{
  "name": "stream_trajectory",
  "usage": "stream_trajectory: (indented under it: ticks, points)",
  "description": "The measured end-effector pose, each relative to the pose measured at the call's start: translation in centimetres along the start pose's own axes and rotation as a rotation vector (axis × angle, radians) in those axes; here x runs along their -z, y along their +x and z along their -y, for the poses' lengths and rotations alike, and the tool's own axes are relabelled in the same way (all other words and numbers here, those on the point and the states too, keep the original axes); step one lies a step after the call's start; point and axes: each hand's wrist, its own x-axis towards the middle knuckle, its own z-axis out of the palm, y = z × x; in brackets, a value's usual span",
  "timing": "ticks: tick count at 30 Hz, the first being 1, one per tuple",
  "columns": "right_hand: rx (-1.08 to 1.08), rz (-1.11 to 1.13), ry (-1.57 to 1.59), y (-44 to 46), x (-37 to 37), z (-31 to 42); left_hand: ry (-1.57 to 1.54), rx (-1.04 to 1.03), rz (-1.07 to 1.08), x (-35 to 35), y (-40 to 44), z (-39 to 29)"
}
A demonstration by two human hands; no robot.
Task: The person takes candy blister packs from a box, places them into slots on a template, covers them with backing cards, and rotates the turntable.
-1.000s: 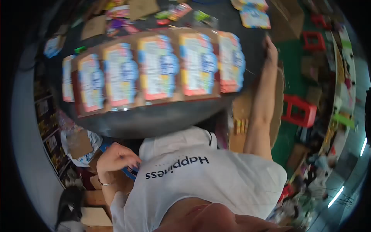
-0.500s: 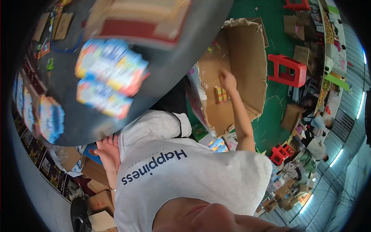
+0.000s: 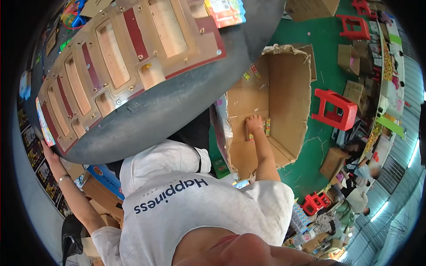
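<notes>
My right hand [image 3: 255, 124] is down inside a large open cardboard box [image 3: 287, 106], its fingers curled over small yellow-and-red boxes [image 3: 267, 127] on the bottom. At the far left, my left hand [image 3: 51, 156] is at the edge of the dark table [image 3: 177, 117], against the lower end of a colourful pack [image 3: 44, 122]; its fingertips are hard to make out. On the table lies a wooden tray-like mould [image 3: 148, 75] with long slots and dark red strips. Another colourful pack [image 3: 226, 12] sits at the mould's upper right corner.
Red stools [image 3: 335, 109] and cartons [image 3: 333, 163] stand on the green floor to the right. A blue box [image 3: 106, 179] and brown cartons are beside my left arm. Other people [image 3: 357, 195] are in the background at the lower right.
My right hand has gone from above the table into the large box and lower onto the small boxes. My left hand has moved out from beside my body to the far left. The view has turned.
</notes>
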Motion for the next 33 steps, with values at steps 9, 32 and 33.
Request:
stream_trajectory:
  ticks: [9, 32, 33]
  points:
    - [0.172, 0.165, 0.242, -0.9, 0.1, -3.2, 0.552, -1.034, -0.127, -20.7, -20.1, -4.8]
    - [0.689, -0.495, 1.734, -15.7, 56.0, 11.9, 0.137, -0.029, 1.285, -37.9, -39.1, 0.5]
    - [0.618, -0.529, 1.682, -14.7, 57.2, 11.2, 0.05, 0.043, 1.214, -37.8, -38.3, -0.5]
